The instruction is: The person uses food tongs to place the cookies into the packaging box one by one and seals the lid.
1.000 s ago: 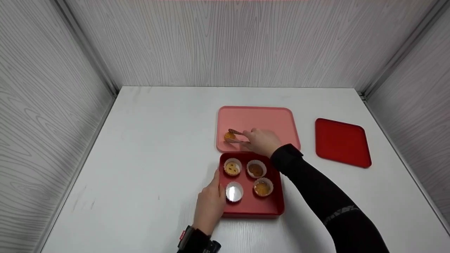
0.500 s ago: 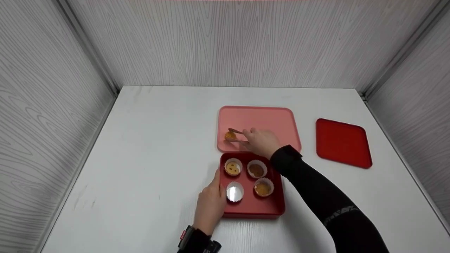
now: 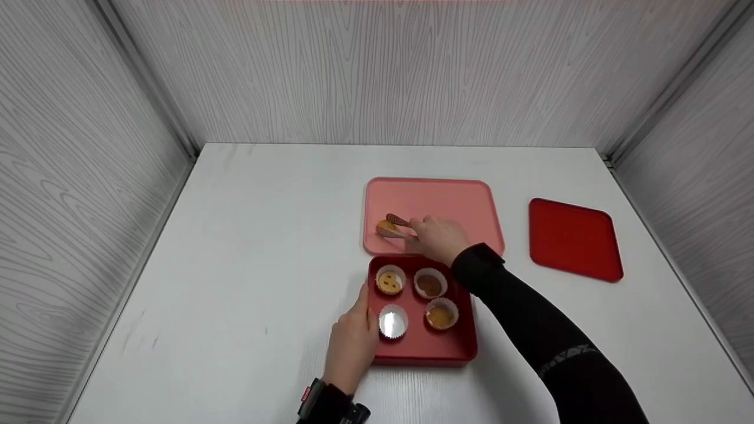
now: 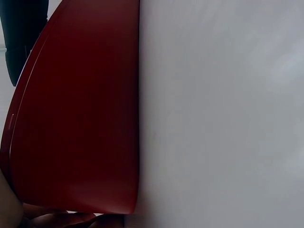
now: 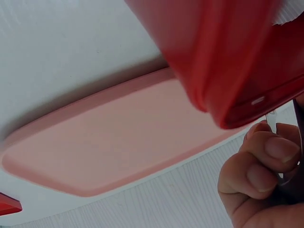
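My right hand [image 3: 442,240] grips a pair of tongs [image 3: 400,220] over the pink tray [image 3: 436,197]. The tong tips lie at either side of a small round golden cookie [image 3: 386,227] near the tray's front left corner; whether they squeeze it I cannot tell. My left hand [image 3: 352,341] holds the left wall of a deep red box [image 3: 427,348], thumb at the rim. Paper cups stand in the box: one with a dotted cookie [image 3: 389,282], one with a brown piece [image 3: 429,285], one with a golden piece [image 3: 439,316]. The front-left cup [image 3: 393,323] shows only its shiny bottom.
A flat red tray or lid [image 3: 574,240] lies at the right on the white table [image 3: 235,265]. The box stands close against the pink tray's front edge. Grey wood-grain panels [image 3: 383,76] enclose the back and both sides.
The tong tips have shifted slightly to the right, and the golden cookie between them now looks tilted. My left hand and the box have stayed in place.
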`<state>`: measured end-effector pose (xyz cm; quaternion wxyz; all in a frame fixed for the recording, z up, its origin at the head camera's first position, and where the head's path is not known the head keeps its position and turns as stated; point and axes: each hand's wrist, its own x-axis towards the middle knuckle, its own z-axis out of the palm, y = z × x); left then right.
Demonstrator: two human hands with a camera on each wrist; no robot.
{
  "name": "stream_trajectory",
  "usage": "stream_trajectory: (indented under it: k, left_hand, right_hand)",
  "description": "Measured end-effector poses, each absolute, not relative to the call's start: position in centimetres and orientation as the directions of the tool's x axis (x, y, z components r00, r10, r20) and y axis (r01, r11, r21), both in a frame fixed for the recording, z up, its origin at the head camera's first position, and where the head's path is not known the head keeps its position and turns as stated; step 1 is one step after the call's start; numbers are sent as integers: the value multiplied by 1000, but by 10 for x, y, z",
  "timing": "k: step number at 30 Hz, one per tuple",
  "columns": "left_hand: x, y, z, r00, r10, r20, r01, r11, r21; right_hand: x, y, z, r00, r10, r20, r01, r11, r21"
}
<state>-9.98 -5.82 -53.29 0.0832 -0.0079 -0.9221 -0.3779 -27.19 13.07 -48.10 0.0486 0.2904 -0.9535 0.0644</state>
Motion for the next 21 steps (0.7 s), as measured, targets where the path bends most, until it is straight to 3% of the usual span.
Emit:
stream_trajectory:
  k: [10,21]
  left_hand:
    - [-100,-58,-533,-989,-48,143,67,711,700]
    - [-100,-59,-532,-989,-51,137,61,709,703]
  right_hand:
    - [-275,134,-477,-808,-574,135,-590,779,-212]
    - [-276,140,-475,-784,-611,105,-618,756,-214]
